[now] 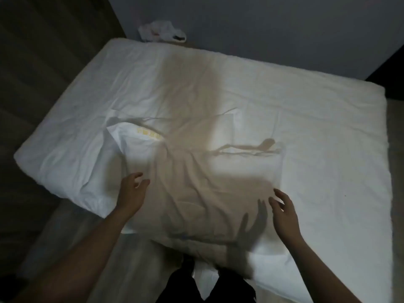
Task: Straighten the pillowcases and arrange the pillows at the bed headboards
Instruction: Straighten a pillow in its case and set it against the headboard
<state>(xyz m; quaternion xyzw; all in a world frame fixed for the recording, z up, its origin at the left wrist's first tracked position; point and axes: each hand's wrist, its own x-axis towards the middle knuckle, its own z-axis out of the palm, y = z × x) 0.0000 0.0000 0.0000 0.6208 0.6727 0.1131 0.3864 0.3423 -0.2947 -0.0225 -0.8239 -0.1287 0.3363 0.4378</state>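
Note:
A white pillow in a wrinkled white pillowcase (192,182) lies on the near edge of the bed (306,119). Its far left end is open, and the inner pillow with a yellow label (149,133) shows there. My left hand (132,191) hovers at the pillow's left side, fingers apart and holding nothing. Over the pillow's right side is my right hand (283,212), also spread and empty. My own shadow falls across the pillow and sheet.
The bed has a creased white sheet and sits against a grey wall (262,22). A crumpled white cloth (161,31) lies on the floor behind the far left corner. Dark floor runs along the left. My dark trouser legs (207,287) touch the bed's near edge.

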